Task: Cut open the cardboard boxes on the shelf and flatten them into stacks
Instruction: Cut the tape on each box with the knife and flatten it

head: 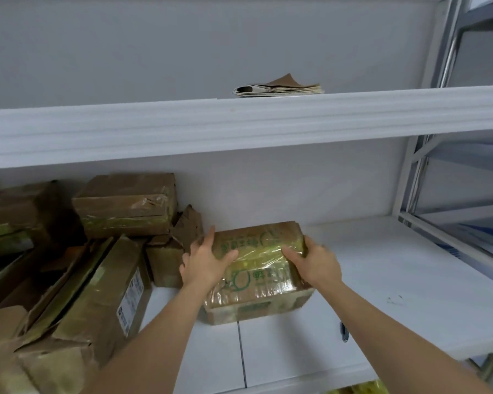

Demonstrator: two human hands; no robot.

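Taped cardboard box point(256, 268) gripped at 9 and 3 o'clock by left hand point(204, 261) and right hand point(315, 263), likely pulling it clear of the box pile point(97, 251) for cutting room on the shelf point(382, 280).

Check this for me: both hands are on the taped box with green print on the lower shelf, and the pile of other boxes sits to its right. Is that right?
Not quite. The head view shows the left hand and right hand on the taped box on the lower shelf, but the pile of other boxes sits to its left, not its right.
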